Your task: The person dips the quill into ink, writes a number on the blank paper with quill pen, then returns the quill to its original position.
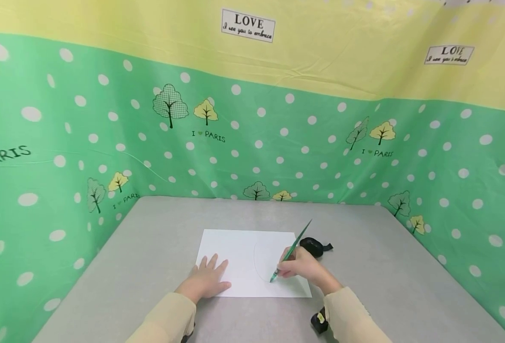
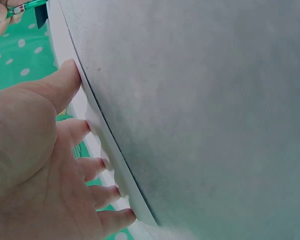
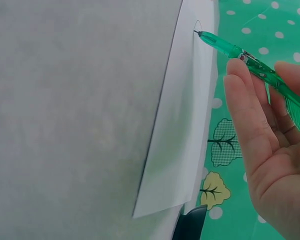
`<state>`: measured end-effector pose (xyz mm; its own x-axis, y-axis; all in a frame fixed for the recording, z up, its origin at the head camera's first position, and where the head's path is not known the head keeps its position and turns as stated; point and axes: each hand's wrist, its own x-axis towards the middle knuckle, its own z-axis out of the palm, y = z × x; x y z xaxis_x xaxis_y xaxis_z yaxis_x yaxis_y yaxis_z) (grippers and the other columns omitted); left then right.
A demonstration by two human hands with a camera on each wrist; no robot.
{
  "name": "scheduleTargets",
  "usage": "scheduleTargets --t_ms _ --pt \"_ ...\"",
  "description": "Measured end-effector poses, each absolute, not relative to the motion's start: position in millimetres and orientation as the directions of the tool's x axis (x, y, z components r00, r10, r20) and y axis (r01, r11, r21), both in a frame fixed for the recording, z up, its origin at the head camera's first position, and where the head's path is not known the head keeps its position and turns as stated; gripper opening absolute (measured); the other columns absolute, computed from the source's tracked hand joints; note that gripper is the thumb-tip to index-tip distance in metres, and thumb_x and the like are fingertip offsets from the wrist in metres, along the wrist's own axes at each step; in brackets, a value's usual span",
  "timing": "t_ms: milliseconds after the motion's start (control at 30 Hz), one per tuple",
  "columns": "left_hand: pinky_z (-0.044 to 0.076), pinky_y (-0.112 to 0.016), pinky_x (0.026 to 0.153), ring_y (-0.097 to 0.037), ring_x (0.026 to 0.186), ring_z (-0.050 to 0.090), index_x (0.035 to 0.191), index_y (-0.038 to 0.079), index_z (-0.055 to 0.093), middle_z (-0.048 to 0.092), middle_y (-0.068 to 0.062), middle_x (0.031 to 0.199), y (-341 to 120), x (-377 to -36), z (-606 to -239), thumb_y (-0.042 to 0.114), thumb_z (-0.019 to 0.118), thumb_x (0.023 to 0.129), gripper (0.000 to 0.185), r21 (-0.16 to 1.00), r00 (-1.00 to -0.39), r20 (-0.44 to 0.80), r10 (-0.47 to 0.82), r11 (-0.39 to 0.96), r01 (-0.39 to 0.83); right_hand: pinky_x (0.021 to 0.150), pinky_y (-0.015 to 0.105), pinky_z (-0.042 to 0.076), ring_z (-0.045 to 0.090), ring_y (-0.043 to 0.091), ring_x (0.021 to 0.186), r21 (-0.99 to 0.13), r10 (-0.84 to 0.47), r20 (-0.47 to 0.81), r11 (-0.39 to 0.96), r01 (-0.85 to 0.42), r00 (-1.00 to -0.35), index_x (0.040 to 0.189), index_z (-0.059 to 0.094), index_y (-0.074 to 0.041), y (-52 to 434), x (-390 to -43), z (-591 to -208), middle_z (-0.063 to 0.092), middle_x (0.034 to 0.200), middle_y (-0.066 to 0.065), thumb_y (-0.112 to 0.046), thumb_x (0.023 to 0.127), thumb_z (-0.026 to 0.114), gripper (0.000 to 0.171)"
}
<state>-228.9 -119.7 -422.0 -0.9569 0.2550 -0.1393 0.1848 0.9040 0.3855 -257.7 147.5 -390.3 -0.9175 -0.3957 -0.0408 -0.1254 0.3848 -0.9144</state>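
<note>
A white sheet of paper (image 1: 239, 257) lies on the grey table, with a thin curved line drawn right of its middle. My right hand (image 1: 300, 265) pinches a green pen (image 1: 291, 248), its tip on the paper at the lower end of that curve. In the right wrist view the green pen (image 3: 260, 67) has a clear green grip and a dark tip meeting the sheet (image 3: 175, 135). My left hand (image 1: 207, 281) rests with spread fingers on the paper's lower left part; the left wrist view shows its fingertips (image 2: 97, 167) along the sheet's edge.
A black rounded object with a short strap (image 1: 312, 247) sits just beyond my right hand at the paper's right edge. A small black and yellow item (image 1: 319, 320) is by my right sleeve. Green and yellow patterned cloth (image 1: 252, 157) walls the grey table (image 1: 158, 228) at the back and sides.
</note>
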Motion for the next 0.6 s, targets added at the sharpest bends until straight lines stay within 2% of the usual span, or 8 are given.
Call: scheduleTargets --t_ms 267,600 --pt "0.013 -0.063 0.102 -0.051 0.13 0.014 0.136 0.002 0.042 0.025 -0.028 0.142 -120 -230 -423 0.035 0.058 0.088 0.06 0.377 -0.956 -0.145 0.256 0.907 0.186 0.069 0.04 0.054 0.066 0.03 0.075 -0.916 -0.398 -0.046 0.384 -0.121 -0.916 0.081 0.058 0.007 149 -255 -387 0.066 0.078 0.018 -0.002 0.082 0.064 0.01" --pt "0.01 -0.063 0.102 -0.051 0.13 0.013 0.137 0.003 0.04 0.024 -0.029 0.143 -122 -234 -430 0.039 0.057 0.088 0.063 0.391 -0.954 -0.139 0.264 0.9 0.192 0.065 0.035 0.055 0.066 0.025 0.071 -0.908 -0.379 -0.052 0.403 -0.114 -0.924 0.08 0.059 0.003 160 -274 -415 0.066 0.075 0.012 -0.007 0.08 0.067 0.012"
